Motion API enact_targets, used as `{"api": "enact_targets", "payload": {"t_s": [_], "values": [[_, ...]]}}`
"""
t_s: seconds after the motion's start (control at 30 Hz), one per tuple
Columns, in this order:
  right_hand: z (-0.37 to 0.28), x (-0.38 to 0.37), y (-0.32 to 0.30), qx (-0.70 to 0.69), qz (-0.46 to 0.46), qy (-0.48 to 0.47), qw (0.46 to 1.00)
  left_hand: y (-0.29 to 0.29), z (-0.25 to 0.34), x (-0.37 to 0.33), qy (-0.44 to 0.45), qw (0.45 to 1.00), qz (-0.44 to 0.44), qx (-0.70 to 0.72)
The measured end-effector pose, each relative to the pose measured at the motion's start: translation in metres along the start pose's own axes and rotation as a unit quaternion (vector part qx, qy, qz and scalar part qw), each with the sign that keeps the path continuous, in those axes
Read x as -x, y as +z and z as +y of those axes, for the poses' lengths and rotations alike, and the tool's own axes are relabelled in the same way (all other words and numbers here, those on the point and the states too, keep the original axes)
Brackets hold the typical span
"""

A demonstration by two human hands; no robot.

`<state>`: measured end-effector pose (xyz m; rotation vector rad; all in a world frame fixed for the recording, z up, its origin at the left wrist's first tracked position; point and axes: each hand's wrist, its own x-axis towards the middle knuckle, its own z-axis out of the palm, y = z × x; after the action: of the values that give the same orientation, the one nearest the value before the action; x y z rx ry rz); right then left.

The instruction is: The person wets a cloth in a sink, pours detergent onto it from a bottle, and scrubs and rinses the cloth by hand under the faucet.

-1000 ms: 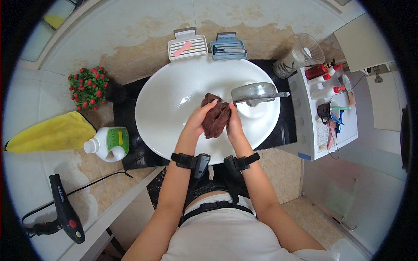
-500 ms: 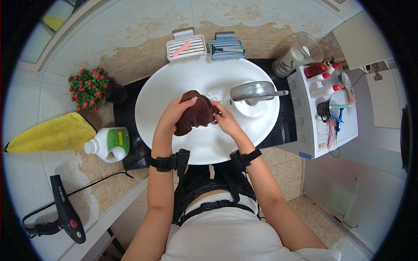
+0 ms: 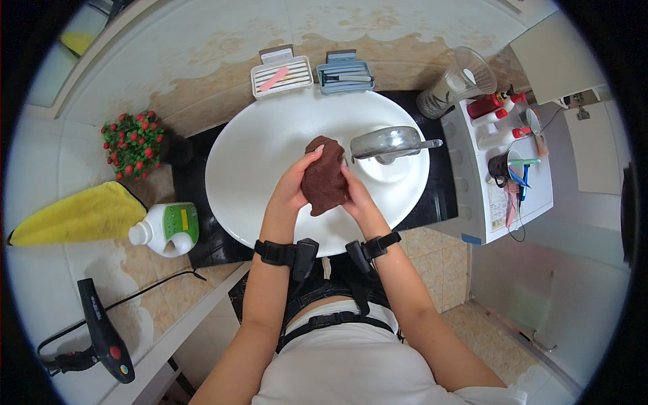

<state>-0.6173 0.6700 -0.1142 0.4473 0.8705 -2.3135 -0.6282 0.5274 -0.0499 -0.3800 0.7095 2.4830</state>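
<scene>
Over the white oval sink (image 3: 236,169) I hold a bunched dark brown cloth (image 3: 325,177) between both hands. My left hand (image 3: 295,179) is closed on its left side, the thumb lying across the top. My right hand (image 3: 356,192) grips the right side, its fingers partly hidden behind the cloth. The chrome faucet (image 3: 385,142) stands just right of the cloth, near my right fingertips. Its outlet is hard to make out, so I cannot tell if water runs.
Two soap trays, one white (image 3: 282,82) and one blue (image 3: 345,82), hang behind the sink. At left are a detergent bottle (image 3: 169,229), yellow cloth (image 3: 77,212), potted red-berried plant (image 3: 133,145) and black hair dryer (image 3: 104,331). A white cabinet (image 3: 469,169) with bottles stands right.
Both hands have moved right, toward the faucet, with the brown cloth. The cloth is now gathered into a more compact, upright bundle, and my right hand grips it lower along its side.
</scene>
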Motion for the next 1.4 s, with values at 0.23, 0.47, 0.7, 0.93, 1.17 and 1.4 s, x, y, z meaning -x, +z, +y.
{"api": "enact_targets", "payload": {"t_s": [0.23,0.47,0.7,0.93,1.17,1.4], "values": [[-0.023,-0.001,0.002,-0.055,0.091,-0.042,0.993,-0.053,-0.006,-0.001,-0.039,0.998,0.039,-0.035],[-0.016,-0.017,0.005,-0.112,0.091,-0.052,0.988,-0.062,-0.072,-0.029,-0.002,0.987,0.056,0.152],[-0.022,0.017,0.048,0.567,0.224,-0.265,0.748,-0.045,-0.085,-0.056,0.024,0.98,0.129,0.15],[-0.017,0.022,0.045,0.705,0.231,-0.287,0.606,-0.035,-0.082,-0.067,0.067,0.986,0.101,0.115],[-0.019,0.01,0.039,0.653,0.234,-0.248,0.675,-0.052,-0.091,-0.066,0.019,0.985,0.146,0.094],[-0.029,-0.011,0.005,0.633,0.274,-0.226,0.688,-0.018,-0.076,-0.044,0.008,0.97,0.24,-0.039]]}}
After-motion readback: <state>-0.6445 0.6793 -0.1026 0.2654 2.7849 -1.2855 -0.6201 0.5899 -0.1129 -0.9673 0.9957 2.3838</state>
